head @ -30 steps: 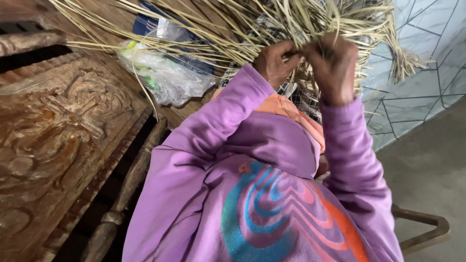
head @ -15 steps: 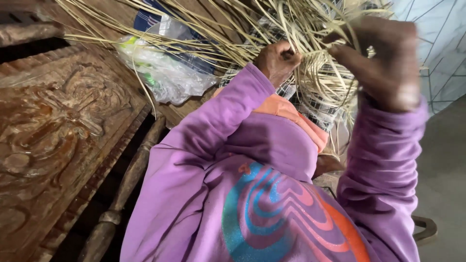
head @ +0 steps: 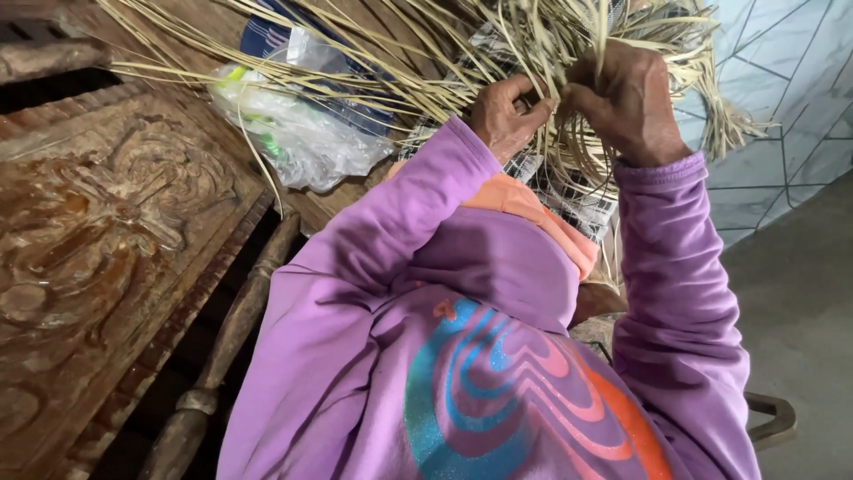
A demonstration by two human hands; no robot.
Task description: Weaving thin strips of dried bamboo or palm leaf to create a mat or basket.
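Observation:
A loose bundle of pale dried straw strips (head: 426,53) fans out across the top of the view. My left hand (head: 505,114) pinches a few strips where they gather. My right hand (head: 629,100) is closed around strips just to the right, almost touching the left hand. Both arms wear purple sleeves (head: 684,293). A checked cloth (head: 569,191) lies under the hands, partly hidden by the straw.
A clear plastic bag (head: 302,133) lies left of the hands, with a blue packet (head: 267,40) behind it. Carved dark wooden furniture (head: 98,240) fills the left side, with a turned wooden rail (head: 227,342). A pale tiled wall (head: 782,80) stands at right, and grey floor (head: 800,311).
My right hand rose toward the camera half a second ago, then came back down beside my left hand. The left hand stayed on the strips.

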